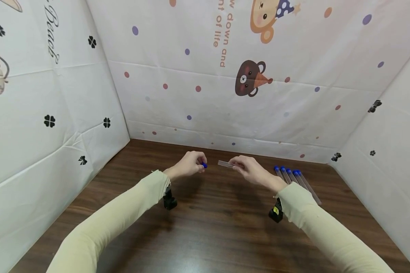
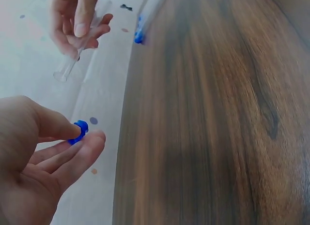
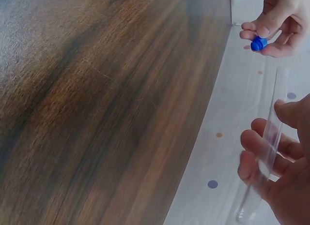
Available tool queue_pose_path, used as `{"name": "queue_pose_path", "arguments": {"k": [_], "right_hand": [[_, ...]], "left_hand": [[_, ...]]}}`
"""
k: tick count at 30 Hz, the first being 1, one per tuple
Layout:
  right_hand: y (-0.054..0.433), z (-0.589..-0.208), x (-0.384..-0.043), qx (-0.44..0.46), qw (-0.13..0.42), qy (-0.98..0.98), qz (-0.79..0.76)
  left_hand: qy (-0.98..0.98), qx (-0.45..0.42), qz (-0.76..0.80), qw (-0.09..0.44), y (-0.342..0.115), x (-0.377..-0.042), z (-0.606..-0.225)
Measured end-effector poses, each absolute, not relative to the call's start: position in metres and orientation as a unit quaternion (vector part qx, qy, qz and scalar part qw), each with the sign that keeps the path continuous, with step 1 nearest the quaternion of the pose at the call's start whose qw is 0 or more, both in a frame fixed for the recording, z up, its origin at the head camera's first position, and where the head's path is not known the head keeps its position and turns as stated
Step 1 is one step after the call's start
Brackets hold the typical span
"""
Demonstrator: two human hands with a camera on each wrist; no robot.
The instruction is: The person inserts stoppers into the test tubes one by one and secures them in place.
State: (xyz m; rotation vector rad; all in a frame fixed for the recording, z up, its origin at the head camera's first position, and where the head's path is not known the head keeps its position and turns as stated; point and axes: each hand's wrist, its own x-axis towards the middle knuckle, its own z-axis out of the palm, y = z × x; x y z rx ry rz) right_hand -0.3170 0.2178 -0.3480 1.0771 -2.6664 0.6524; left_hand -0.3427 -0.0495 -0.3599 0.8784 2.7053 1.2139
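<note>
A small blue stopper cap (image 2: 79, 132) is pinched between the thumb and fingers of my left hand (image 1: 190, 163). My right hand (image 1: 247, 169) holds a clear test tube (image 3: 274, 138) between thumb and fingers, its rimmed mouth (image 2: 60, 76) uncapped and pointing toward the left hand. Both hands are raised over the dark wood table, with a short gap between cap and tube. In the right wrist view the far end of the tube passes in front of the palm.
Several clear test tubes with blue caps (image 1: 288, 170) lie side by side on the table (image 1: 212, 227), right of the right hand and partly behind that forearm. Printed white cloth walls (image 1: 225, 113) stand at the back and both sides. A black wrist camera (image 1: 170, 199) sits below the left cuff.
</note>
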Motion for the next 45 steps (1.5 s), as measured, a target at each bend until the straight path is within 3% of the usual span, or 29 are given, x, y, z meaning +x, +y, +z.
{"name": "queue_pose_path", "arguments": {"k": [7,45], "right_hand": [[0.214,-0.347,-0.317,0.354,0.098,-0.9,0.236],[0.2,-0.351,-0.314,0.354,0.14,-0.9,0.214]], "left_hand": [[0.842,0.264,0.469,0.04,-0.047,-0.342,-0.357],[0.821,0.291,0.491,0.032,-0.039,-0.341,-0.354]]}}
